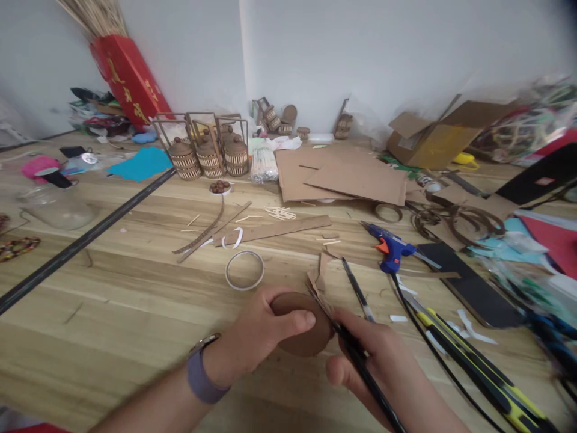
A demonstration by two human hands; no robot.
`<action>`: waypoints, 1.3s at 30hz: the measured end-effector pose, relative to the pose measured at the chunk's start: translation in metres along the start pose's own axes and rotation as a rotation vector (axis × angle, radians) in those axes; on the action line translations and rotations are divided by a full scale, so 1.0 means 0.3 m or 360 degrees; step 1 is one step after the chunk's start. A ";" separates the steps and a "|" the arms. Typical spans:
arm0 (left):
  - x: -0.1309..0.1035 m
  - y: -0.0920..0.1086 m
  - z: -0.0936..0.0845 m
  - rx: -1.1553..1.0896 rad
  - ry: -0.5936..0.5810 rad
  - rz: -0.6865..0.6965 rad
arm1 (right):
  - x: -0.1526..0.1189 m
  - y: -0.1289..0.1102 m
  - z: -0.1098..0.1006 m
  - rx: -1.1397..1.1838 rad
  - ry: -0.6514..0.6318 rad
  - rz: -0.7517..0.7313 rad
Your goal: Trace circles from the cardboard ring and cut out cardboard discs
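My left hand (265,325) pinches a round brown cardboard disc (300,337), thumb lying on its upper face and fingers beneath. Held in my right hand (387,367) is a pair of black-handled scissors (358,358), their blades along the disc's right edge. A narrow cardboard offcut (323,270) curls up beside the blades. Just beyond my left hand lies a tape ring (244,270). Right of the disc rests a black pen (357,288). My right fingers are partly hidden behind the handles.
A blue glue gun (391,245), a dark phone (478,291) and a yellow-black utility knife (482,373) lie to the right. Farther back are cardboard sheets (342,174), small bamboo baskets (210,157) and an open box (433,141). A black bar (90,237) crosses the left side.
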State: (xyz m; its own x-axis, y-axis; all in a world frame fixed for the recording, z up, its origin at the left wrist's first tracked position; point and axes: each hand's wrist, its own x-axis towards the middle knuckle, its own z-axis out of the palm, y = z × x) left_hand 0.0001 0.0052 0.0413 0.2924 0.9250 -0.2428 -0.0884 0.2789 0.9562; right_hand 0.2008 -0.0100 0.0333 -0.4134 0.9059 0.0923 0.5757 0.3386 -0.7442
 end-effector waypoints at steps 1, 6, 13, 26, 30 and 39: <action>0.000 0.000 0.000 -0.0015 -0.0001 0.0005 | 0.000 0.000 0.000 -0.0005 -0.0002 -0.0007; 0.000 0.002 0.000 -0.0063 -0.0008 -0.0010 | -0.006 -0.005 0.011 -0.0128 0.0126 -0.0015; 0.014 -0.004 -0.009 0.0118 0.0024 0.0038 | 0.000 0.016 0.007 -0.0293 0.0185 -0.0042; 0.046 -0.057 -0.023 0.1983 0.0036 0.1287 | 0.040 0.070 -0.006 -0.0415 0.0130 0.0384; 0.050 -0.049 -0.032 0.2030 0.0148 0.1377 | 0.046 0.066 -0.002 -0.0317 0.0314 0.0308; 0.010 -0.032 -0.027 0.1872 0.0649 0.1783 | 0.061 0.081 0.001 -0.0068 0.0446 0.0310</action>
State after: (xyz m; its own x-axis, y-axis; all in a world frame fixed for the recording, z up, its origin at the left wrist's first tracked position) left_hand -0.0059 0.0074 0.0302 0.3165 0.5745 0.7549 0.7004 -0.6782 0.2224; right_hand 0.2069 0.0147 0.0167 -0.0864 0.9872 0.1340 0.6560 0.1575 -0.7381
